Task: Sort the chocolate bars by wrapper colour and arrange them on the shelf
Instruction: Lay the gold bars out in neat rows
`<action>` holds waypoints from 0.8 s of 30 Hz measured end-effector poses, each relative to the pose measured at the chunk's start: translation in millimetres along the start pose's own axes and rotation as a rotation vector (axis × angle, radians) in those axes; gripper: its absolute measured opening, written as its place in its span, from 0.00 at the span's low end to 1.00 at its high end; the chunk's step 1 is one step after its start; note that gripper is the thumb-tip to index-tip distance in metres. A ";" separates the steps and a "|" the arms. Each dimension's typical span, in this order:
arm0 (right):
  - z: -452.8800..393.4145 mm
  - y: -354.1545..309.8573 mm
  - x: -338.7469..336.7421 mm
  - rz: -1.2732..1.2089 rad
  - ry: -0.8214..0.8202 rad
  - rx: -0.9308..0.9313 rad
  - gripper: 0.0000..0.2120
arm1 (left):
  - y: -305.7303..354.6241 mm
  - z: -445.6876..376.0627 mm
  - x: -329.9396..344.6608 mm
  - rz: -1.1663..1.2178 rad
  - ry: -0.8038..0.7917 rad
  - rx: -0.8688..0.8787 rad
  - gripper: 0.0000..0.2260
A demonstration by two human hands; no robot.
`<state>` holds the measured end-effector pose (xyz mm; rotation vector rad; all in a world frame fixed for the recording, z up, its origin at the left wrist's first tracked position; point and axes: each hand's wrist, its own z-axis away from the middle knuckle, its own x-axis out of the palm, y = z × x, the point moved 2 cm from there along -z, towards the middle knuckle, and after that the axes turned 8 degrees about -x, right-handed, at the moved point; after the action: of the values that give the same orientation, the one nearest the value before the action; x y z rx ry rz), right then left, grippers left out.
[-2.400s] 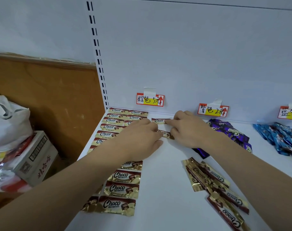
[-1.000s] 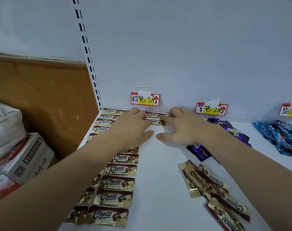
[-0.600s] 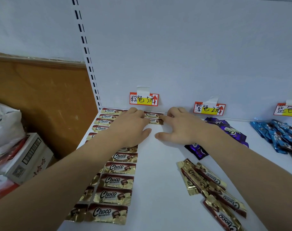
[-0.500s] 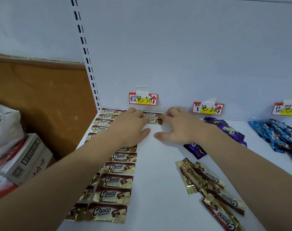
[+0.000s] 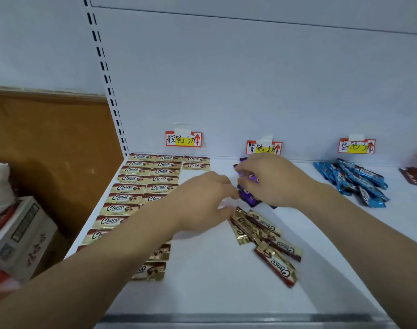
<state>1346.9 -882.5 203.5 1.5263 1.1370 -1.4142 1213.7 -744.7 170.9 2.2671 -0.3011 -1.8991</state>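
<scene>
Hands meet over the purple bars on the white shelf [image 5: 214, 293].
Near right, loose gold-and-brown foil chocolate bars [image 5: 265, 238]; left hand [image 5: 202, 203] hovers with relaxed fingers; beyond, right hand [image 5: 271, 179] pinches purple-wrapped chocolate bars [image 5: 249, 198]; gold rows [image 5: 143, 181] far left.

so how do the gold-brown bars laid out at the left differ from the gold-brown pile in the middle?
The left gold-brown bars lie flat in tidy rows, logos facing the viewer; the middle gold-brown pile is a loose, overlapping heap lying diagonally. The left bars reach the back wall under the brown price tag; the pile sits nearer the front, below the purple bars. Both share the same Choco wrapper.
</scene>
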 end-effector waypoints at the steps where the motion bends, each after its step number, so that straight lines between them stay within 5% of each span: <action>1: 12.1 -2.2 -0.6 -0.013 -0.023 0.005 0.11 | 8.7 4.5 4.1 0.039 -0.008 0.075 0.13; 4: 44.5 -3.5 4.0 -0.029 -0.088 0.053 0.09 | 20.3 12.8 19.2 0.033 -0.041 0.173 0.12; 9: 73.4 -4.2 14.2 -0.112 -0.217 0.131 0.10 | 18.7 12.1 21.6 -0.058 -0.031 0.066 0.12; 14: 70.0 -3.1 22.2 -0.126 -0.153 0.192 0.09 | 13.7 16.7 9.0 -0.166 -0.025 0.065 0.15; 24: 48.0 -14.7 12.8 -0.059 0.177 0.198 0.10 | -34.6 19.0 -7.5 -0.066 -0.034 -0.308 0.11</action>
<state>1317.3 -921.4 186.3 1.7998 1.1831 -1.4916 1195.3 -709.4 165.9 2.0661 0.0609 -1.8665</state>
